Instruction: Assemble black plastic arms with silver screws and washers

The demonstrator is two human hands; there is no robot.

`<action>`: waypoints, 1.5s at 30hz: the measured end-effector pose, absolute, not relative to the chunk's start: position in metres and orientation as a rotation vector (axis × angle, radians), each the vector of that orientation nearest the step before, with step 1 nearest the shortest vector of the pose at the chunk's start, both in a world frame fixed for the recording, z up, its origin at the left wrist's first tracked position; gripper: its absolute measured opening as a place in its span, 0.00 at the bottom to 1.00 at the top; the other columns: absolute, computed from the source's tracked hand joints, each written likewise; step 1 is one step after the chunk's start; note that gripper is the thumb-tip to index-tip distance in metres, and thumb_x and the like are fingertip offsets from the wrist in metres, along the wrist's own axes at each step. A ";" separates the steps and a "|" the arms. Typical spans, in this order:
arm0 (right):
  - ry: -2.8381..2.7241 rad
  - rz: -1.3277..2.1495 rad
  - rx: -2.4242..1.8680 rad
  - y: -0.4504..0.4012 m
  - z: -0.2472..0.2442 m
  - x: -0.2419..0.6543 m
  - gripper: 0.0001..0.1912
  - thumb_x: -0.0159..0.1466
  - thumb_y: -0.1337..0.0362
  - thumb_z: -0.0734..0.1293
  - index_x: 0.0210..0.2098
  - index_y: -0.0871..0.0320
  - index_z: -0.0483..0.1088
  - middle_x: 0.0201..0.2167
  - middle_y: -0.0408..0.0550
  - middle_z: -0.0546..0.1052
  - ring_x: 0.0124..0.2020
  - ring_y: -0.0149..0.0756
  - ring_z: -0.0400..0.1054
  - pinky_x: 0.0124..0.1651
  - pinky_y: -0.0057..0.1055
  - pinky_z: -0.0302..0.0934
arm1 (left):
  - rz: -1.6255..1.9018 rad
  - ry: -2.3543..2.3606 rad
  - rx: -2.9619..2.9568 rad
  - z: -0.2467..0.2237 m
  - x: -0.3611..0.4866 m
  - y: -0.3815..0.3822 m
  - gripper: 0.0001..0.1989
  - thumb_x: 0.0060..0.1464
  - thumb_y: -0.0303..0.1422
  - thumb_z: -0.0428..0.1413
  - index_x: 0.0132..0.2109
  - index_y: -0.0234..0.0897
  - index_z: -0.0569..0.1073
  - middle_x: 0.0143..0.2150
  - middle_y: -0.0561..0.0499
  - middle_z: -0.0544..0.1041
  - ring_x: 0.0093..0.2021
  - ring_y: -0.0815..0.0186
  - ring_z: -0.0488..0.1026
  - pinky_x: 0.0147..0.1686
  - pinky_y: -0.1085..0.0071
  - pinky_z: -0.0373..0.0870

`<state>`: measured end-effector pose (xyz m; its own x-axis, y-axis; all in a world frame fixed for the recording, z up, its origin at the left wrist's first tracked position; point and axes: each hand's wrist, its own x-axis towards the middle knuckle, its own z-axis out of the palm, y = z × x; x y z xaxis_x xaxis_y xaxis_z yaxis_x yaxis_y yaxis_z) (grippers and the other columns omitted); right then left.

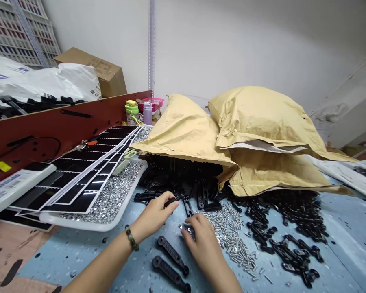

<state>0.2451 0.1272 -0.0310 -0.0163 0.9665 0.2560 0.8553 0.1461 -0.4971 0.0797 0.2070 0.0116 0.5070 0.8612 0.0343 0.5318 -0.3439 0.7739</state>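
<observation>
1. Your left hand (154, 215) sits just above the heap, its fingertips (173, 204) closed around one end of a black plastic link (171, 202). It looks gripped rather than merely touched.
2. Your right hand (203, 244) is curled palm-down, its fingertips (186, 219) right beside a small cluster of silver nuts (186, 230). You can't tell from this view whether it has hold of any.
3. Two more matte black links (171, 254) lie side by side on the speckled blue work mat (338, 252), just below your hands. They are long, with rounded ends and rows of holes.
4. Loose steel screws (228, 236) spread in a shiny heap to the right of your right hand, beside a tangled spill of black parts (293, 252).
5. More black parts pile up under and in front of the torn kraft paper sacks (183, 130), which slump in soft, creased folds.
6. To your left, a white plastic tray (79, 225) holds a glittering layer of nuts. Glossy black label sheets (79, 175) and green-handled scissors (129, 154) rest across it.
7. Beyond it, a reddish board (49, 122) stands along the mat, with a green bottle (131, 112) and a lilac bottle (147, 113) past its far end.
</observation>
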 end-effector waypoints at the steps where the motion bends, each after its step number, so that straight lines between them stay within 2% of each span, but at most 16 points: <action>1: -1.963 0.219 -1.795 0.129 -0.035 0.240 0.03 0.61 0.68 0.67 0.35 0.55 0.69 0.37 0.48 0.71 0.40 0.45 0.67 0.42 0.41 0.63 | 0.548 1.143 2.014 0.007 0.079 0.209 0.12 0.62 0.39 0.42 0.40 0.38 0.66 0.26 0.57 0.70 0.27 0.66 0.68 0.26 0.73 0.61; 3: -2.036 0.134 -1.876 0.131 -0.039 0.234 0.05 0.60 0.71 0.68 0.31 0.56 0.67 0.33 0.47 0.71 0.38 0.46 0.66 0.40 0.41 0.62 | 0.479 1.120 2.020 0.000 0.079 0.209 0.10 0.61 0.36 0.43 0.38 0.38 0.67 0.26 0.56 0.71 0.27 0.66 0.70 0.27 0.73 0.63; 6: -2.053 0.079 -1.896 0.128 -0.037 0.239 0.07 0.59 0.69 0.69 0.28 0.56 0.65 0.31 0.46 0.70 0.36 0.46 0.66 0.39 0.42 0.62 | 0.420 1.050 2.102 -0.007 0.079 0.206 0.08 0.59 0.32 0.48 0.38 0.38 0.70 0.34 0.53 0.75 0.36 0.64 0.72 0.36 0.71 0.66; 8: -1.998 0.086 -1.848 0.122 -0.037 0.249 0.06 0.59 0.67 0.69 0.33 0.55 0.66 0.33 0.47 0.70 0.37 0.46 0.67 0.39 0.42 0.63 | 0.404 0.999 2.191 -0.010 0.079 0.206 0.06 0.57 0.31 0.51 0.40 0.39 0.73 0.39 0.51 0.75 0.43 0.62 0.70 0.43 0.69 0.65; 10: -1.953 0.117 -1.736 0.116 -0.040 0.256 0.08 0.63 0.66 0.66 0.42 0.55 0.65 0.38 0.49 0.71 0.40 0.45 0.67 0.42 0.41 0.64 | 0.380 0.947 2.281 -0.013 0.077 0.208 0.07 0.56 0.29 0.53 0.41 0.40 0.75 0.41 0.50 0.74 0.45 0.60 0.68 0.46 0.67 0.63; 13: -1.987 0.151 -1.563 0.115 -0.050 0.257 0.12 0.67 0.68 0.59 0.49 0.53 0.64 0.41 0.49 0.71 0.43 0.42 0.67 0.45 0.39 0.63 | 0.323 0.880 2.382 -0.016 0.072 0.212 0.08 0.56 0.28 0.54 0.42 0.41 0.76 0.40 0.49 0.72 0.44 0.59 0.66 0.45 0.65 0.62; 15: -1.982 0.143 -1.530 0.117 -0.057 0.252 0.11 0.67 0.70 0.57 0.46 0.53 0.67 0.39 0.48 0.72 0.40 0.41 0.67 0.43 0.38 0.64 | 0.290 0.829 2.422 -0.016 0.067 0.212 0.10 0.58 0.28 0.52 0.44 0.42 0.75 0.41 0.49 0.71 0.44 0.60 0.66 0.45 0.66 0.63; 20: -1.931 0.150 -1.506 0.121 -0.064 0.245 0.11 0.66 0.72 0.56 0.41 0.54 0.67 0.40 0.49 0.72 0.41 0.41 0.67 0.43 0.39 0.62 | 0.255 0.731 2.458 -0.010 0.057 0.210 0.16 0.61 0.28 0.47 0.53 0.43 0.71 0.44 0.48 0.71 0.45 0.61 0.66 0.47 0.66 0.63; 24: -1.965 0.247 -1.497 0.117 -0.060 0.246 0.11 0.66 0.72 0.55 0.40 0.54 0.66 0.37 0.48 0.72 0.39 0.42 0.66 0.43 0.40 0.61 | 0.251 0.761 2.443 -0.011 0.059 0.214 0.16 0.61 0.26 0.46 0.50 0.40 0.74 0.43 0.46 0.73 0.45 0.61 0.68 0.46 0.67 0.65; 27: -1.951 0.291 -1.517 0.117 -0.054 0.247 0.10 0.66 0.71 0.56 0.41 0.54 0.66 0.37 0.48 0.73 0.40 0.42 0.66 0.44 0.41 0.62 | 0.253 0.779 2.422 -0.011 0.062 0.219 0.14 0.61 0.27 0.48 0.50 0.38 0.75 0.44 0.46 0.74 0.46 0.61 0.70 0.48 0.67 0.65; 30: -1.944 0.340 -1.544 0.123 -0.047 0.250 0.06 0.67 0.67 0.58 0.39 0.54 0.67 0.36 0.47 0.73 0.39 0.42 0.68 0.42 0.39 0.63 | 0.252 0.768 2.408 -0.011 0.062 0.222 0.13 0.60 0.27 0.50 0.47 0.39 0.76 0.43 0.47 0.75 0.46 0.61 0.70 0.49 0.67 0.65; 34: -1.777 0.160 -1.608 0.137 -0.037 0.257 0.10 0.68 0.61 0.57 0.43 0.57 0.66 0.37 0.52 0.72 0.40 0.44 0.68 0.41 0.40 0.64 | 0.277 0.800 2.379 -0.013 0.061 0.221 0.13 0.60 0.27 0.51 0.49 0.39 0.75 0.44 0.47 0.76 0.47 0.60 0.71 0.48 0.66 0.66; 37: -1.818 0.132 -1.584 0.142 -0.033 0.258 0.09 0.67 0.60 0.58 0.41 0.56 0.67 0.36 0.51 0.73 0.39 0.45 0.67 0.41 0.41 0.64 | 0.305 0.858 2.355 -0.014 0.061 0.222 0.14 0.60 0.27 0.51 0.52 0.39 0.72 0.47 0.47 0.76 0.49 0.60 0.71 0.50 0.66 0.65; 41: -1.947 0.196 -1.534 0.135 -0.040 0.254 0.09 0.64 0.64 0.62 0.45 0.55 0.68 0.38 0.50 0.74 0.41 0.45 0.67 0.44 0.42 0.63 | 0.319 0.872 2.353 -0.009 0.061 0.225 0.11 0.59 0.27 0.51 0.48 0.39 0.74 0.45 0.49 0.77 0.48 0.62 0.71 0.50 0.69 0.65; 45: -1.983 0.252 -1.516 0.127 -0.050 0.250 0.08 0.65 0.69 0.59 0.41 0.55 0.68 0.37 0.48 0.74 0.40 0.43 0.68 0.43 0.40 0.64 | 0.340 0.835 2.374 -0.003 0.062 0.229 0.12 0.59 0.25 0.52 0.48 0.38 0.74 0.45 0.49 0.77 0.48 0.61 0.70 0.50 0.68 0.64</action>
